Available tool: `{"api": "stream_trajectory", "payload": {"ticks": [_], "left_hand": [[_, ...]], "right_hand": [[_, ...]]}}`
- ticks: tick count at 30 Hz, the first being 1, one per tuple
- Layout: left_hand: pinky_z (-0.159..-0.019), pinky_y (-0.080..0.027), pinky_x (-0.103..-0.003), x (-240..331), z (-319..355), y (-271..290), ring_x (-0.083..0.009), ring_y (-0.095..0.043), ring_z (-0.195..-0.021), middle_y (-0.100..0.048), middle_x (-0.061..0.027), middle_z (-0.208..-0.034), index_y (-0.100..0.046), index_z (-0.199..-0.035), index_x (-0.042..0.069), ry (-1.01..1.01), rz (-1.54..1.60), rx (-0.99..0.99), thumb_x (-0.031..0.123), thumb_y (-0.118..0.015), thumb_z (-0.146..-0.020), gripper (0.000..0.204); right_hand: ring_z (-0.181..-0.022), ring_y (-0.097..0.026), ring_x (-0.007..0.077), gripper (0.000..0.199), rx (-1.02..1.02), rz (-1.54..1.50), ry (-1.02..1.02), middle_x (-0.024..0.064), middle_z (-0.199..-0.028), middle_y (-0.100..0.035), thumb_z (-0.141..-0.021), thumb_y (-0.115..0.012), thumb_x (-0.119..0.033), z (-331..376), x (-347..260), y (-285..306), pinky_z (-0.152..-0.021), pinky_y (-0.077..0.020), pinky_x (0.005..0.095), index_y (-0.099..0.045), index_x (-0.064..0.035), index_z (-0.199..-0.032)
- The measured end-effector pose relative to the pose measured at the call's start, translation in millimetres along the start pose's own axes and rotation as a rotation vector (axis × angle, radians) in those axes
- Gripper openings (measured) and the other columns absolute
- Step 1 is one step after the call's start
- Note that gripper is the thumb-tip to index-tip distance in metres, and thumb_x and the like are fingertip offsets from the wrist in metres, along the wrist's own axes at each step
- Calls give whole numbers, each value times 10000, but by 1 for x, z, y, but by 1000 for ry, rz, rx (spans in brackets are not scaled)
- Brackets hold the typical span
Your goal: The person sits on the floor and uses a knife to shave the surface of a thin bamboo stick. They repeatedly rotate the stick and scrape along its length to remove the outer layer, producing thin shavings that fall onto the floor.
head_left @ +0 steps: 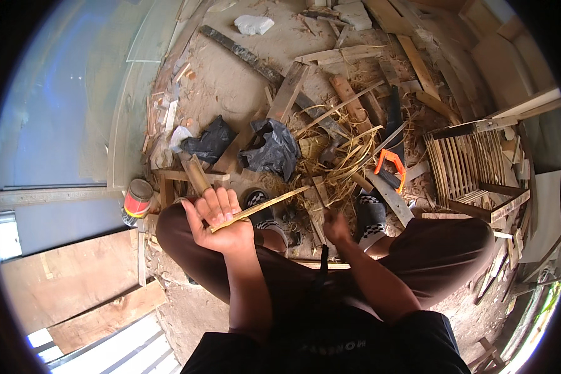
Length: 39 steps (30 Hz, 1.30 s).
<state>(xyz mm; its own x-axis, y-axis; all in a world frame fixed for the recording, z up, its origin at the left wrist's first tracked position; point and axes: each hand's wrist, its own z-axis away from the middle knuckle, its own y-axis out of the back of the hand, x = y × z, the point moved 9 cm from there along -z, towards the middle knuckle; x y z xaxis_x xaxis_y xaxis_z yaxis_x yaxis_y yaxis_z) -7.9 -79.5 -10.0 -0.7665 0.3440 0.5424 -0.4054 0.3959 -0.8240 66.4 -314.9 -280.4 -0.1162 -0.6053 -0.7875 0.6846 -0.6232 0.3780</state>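
My left hand (223,219) is turned palm up over my left knee, its fingers curled and the thumb apart. A thin bamboo strip (269,204) crosses that hand, and its far end points right over the floor between my feet. Just beyond the left fingertips is a thicker bamboo piece (197,175); I cannot tell whether the hand touches it. My right hand (338,230) is closed, in shadow, beside the right foot. What it holds, if anything, does not show clearly.
Ahead lies a heap of bamboo shavings (349,159) with a saw with an orange handle (391,169). Black plastic bags (273,148) lie left of it. A slatted wooden frame (470,165) stands right; a red and yellow can (138,198) is at left. Wooden boards (288,93) litter the floor.
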Motion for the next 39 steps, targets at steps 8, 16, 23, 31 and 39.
{"api": "stream_trajectory", "payload": {"ticks": [8,16,23,31,39], "left_hand": [[-522,-252,-268,-4,25,-32,-105,-289,-523,-350,-25,-651,-334,-640,114,-301,-343,-79,411,-454,-1039,512],[-488,-234,-261,5,30,-29,-99,-260,-468,-316,2,-524,-291,-548,140,-425,-500,3,352,-355,-1109,603],[-466,-228,-262,-2,34,-37,-103,-207,-423,-284,-3,-480,-282,-498,126,-377,-546,-85,379,-318,-1111,664],[-447,-205,-256,-11,34,-43,-93,-188,-416,-289,-15,-474,-291,-488,109,-243,-456,-201,352,-304,-1113,670],[-448,-212,-255,-13,33,-45,-90,-173,-428,-287,-18,-505,-296,-520,106,-166,-399,-276,325,-320,-1110,630]], "right_hand": [[-1031,-652,450,443,19,-33,97,308,-1023,-673,-1032,-475,-379,5,-29,2,-876,-515,493,-620,-87,-1331],[-1050,-662,436,434,-152,-156,237,278,-1149,-660,-1044,-509,-333,64,-108,14,-878,-531,419,-527,-168,-1445],[-795,-526,232,433,-95,-176,565,167,-824,-575,-1060,-500,-296,76,-156,28,-771,-497,349,-512,-121,-1456],[-651,-458,108,431,-71,-336,256,65,-654,-516,-1072,-481,-294,55,-90,8,-654,-464,310,-531,-66,-1434],[-790,-713,285,412,-168,-196,318,262,-876,-684,-1064,-474,-292,82,-155,26,-769,-532,386,-531,-131,-1440]]}}
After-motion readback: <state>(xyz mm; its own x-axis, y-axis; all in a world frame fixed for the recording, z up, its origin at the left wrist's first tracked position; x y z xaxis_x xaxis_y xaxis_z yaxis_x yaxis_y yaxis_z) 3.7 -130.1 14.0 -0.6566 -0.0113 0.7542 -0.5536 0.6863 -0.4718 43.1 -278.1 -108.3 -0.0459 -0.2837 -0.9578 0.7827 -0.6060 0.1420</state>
